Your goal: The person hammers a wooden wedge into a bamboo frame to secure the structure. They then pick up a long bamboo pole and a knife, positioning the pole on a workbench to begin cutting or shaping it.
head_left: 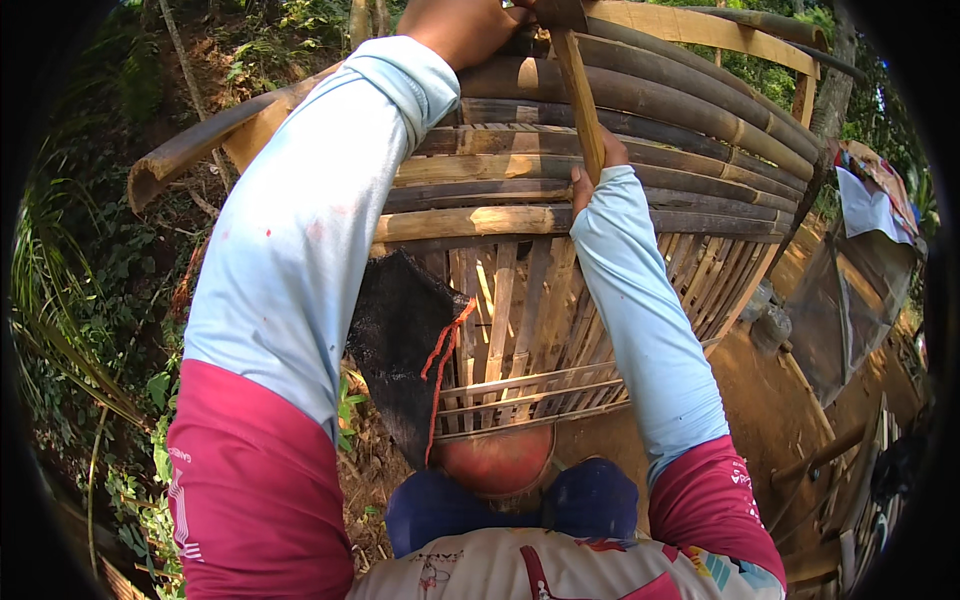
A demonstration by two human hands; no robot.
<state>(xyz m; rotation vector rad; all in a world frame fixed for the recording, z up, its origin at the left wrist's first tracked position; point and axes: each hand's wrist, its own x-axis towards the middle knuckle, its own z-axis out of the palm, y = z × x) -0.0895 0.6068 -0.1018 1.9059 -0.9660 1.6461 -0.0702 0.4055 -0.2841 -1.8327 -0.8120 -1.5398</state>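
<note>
My right hand (607, 160) is wrapped round the lower end of a wooden-handled tool (580, 100), which looks like a hammer. Its dark head reaches the top edge of the picture, close to the fingers of my left hand (470, 28). That hand is closed at the top of the bamboo slats (620, 88); whatever its fingertips pinch is hidden. Long split bamboo slats run crosswise in stacked rows, with my right hand in front of them. Below them, narrower upright strips (520, 300) form a lattice wall.
Dark cloth (400, 340) with an orange cord (437, 360) hangs left of the lattice. A red rounded object (497, 460) sits between my knees. A bamboo pole end (155, 175) juts out left, beside plants. Grey sheeting (850, 310) hangs at the right over bare soil.
</note>
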